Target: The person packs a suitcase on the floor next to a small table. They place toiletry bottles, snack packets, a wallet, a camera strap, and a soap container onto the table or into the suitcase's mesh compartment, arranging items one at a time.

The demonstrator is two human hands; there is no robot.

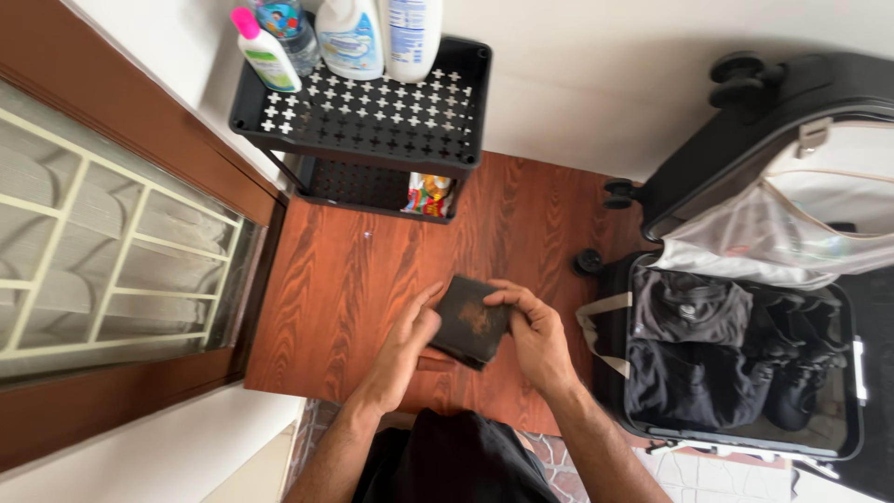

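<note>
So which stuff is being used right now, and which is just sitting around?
In use:
left hand
right hand
folded dark cloth, held by both hands

Just sitting there:
open suitcase with dark clothes
black shelf rack
bottles on top
wooden floor

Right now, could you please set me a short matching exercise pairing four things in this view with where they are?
Things:
1. dark folded cloth
2. bottles
3. suitcase
4. window

Places:
A. open on the floor at the right
B. on top of the black rack
C. between the left hand and right hand
D. along the left wall

Pairs: 1-C, 2-B, 3-A, 4-D
</note>
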